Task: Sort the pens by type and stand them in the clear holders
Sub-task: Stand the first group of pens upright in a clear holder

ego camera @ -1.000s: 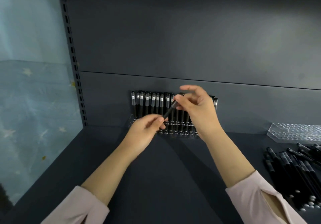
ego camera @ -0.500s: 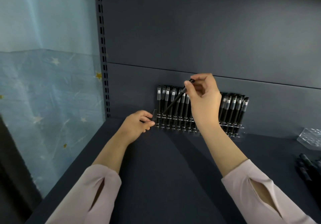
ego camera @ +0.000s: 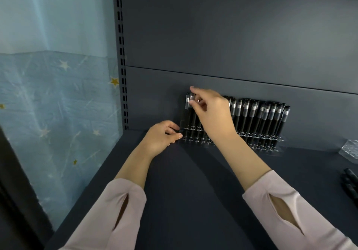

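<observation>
The pen, tilted half a second ago, is now stood upright at the left end of the clear holder, its cap pinched by the right hand. The holder's left end is gripped by the curled fingers of the left hand. A row of black pens is held upright in it. A second clear holder and loose pens are seen far right.

Pen now upright at left end of holder (tilted before).
</observation>
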Demonstrator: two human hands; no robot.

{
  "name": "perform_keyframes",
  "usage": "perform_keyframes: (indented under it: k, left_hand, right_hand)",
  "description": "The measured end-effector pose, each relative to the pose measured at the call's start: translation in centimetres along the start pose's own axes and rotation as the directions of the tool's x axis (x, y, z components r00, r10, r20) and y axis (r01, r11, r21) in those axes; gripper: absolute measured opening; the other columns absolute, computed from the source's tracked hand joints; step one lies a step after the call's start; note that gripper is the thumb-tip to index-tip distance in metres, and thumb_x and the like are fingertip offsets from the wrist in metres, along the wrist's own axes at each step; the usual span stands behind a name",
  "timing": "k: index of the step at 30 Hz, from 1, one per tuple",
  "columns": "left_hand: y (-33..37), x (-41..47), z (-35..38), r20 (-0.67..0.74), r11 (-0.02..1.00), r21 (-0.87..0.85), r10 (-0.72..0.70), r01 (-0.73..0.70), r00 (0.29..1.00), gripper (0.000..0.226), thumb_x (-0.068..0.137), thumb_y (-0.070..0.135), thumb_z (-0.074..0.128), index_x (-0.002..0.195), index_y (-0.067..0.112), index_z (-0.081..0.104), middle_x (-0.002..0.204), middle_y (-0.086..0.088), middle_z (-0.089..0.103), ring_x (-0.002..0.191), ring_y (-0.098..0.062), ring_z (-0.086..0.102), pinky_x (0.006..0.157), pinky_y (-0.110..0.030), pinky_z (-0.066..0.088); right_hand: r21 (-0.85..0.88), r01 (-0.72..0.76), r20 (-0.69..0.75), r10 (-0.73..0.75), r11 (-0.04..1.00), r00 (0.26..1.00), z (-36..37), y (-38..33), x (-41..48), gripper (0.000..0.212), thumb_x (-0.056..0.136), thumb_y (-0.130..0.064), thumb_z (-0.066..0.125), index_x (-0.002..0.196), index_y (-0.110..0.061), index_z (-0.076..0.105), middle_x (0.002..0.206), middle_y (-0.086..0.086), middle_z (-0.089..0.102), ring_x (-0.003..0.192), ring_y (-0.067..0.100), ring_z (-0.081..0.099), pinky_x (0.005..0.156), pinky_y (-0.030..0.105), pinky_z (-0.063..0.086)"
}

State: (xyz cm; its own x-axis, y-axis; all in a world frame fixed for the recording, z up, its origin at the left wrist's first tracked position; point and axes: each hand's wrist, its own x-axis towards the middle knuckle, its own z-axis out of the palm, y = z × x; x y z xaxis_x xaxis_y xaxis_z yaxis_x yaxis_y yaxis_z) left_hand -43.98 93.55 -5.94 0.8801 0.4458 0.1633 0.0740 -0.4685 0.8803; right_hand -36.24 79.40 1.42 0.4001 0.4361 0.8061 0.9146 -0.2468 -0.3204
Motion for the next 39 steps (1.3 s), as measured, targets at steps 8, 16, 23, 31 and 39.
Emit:
perform_keyframes:
  k: [8,16,23,31,39]
  left_hand:
    - [1.2,-0.3,-0.3,0.035,0.997,0.055,-0.048,0.046,0.998,0.024,0.091,0.023,0.068,0.114,0.018,0.062,0.096,0.003,0.069,0.088,-0.015,0.068,0.071,-0.021,0.053]
    - [9.0,-3.3,-0.3,-0.197,0.886,0.462,0.077,0.024,0.977,0.021,0.094,0.025,0.063,0.114,0.020,0.061,0.104,0.006,0.068,0.091,-0.016,0.063,0.083,-0.036,0.052]
    - [16.8,-7.9,10.7,-0.126,0.792,0.581,0.316,-0.189,0.940,0.021,0.095,0.035,0.059,0.115,0.026,0.059,0.107,0.012,0.063,0.090,-0.010,0.060,0.069,-0.027,0.046]
    - [20.1,-10.4,28.8,0.117,0.788,0.584,0.157,-0.196,0.981,0.044,0.097,0.051,0.049,0.125,0.018,0.056,0.121,0.003,0.058,0.107,-0.016,0.057,0.086,-0.034,0.052]
    - [21.7,-10.3,36.4,0.093,0.789,0.613,-0.016,-0.044,0.996,0.075,0.082,0.075,0.049,0.118,0.010,0.059,0.126,-0.007,0.051,0.108,-0.025,0.056,0.085,-0.037,0.052]
  right_hand:
    - [-0.067,-0.075,0.203,0.087,0.995,0.975,-1.0,0.5,-0.7,0.053,0.090,-0.015,0.066,0.140,-0.020,0.050,0.097,-0.002,0.059,0.077,0.010,0.057,0.081,0.017,0.048]
    - [-0.157,-0.082,0.212,0.114,0.984,0.971,-9.7,1.6,-1.6,0.042,0.090,-0.026,0.066,0.131,-0.024,0.057,0.109,-0.003,0.061,0.082,0.013,0.059,0.080,0.029,0.051]
    - [-0.298,-0.117,0.257,0.197,0.947,0.946,-22.2,8.1,-6.6,0.037,0.086,-0.028,0.070,0.122,-0.022,0.063,0.111,-0.001,0.063,0.107,0.019,0.056,0.094,0.032,0.044]
    - [-0.306,-0.244,0.501,0.374,0.920,0.780,-34.7,19.4,-14.7,0.031,0.084,-0.031,0.073,0.113,-0.026,0.067,0.109,-0.009,0.067,0.098,0.001,0.057,0.080,0.002,0.034]
    - [-0.115,-0.295,0.599,0.303,0.948,0.741,-37.2,24.8,-18.2,0.028,0.084,-0.027,0.073,0.112,-0.028,0.068,0.108,-0.013,0.064,0.098,-0.002,0.057,0.089,0.020,0.046]
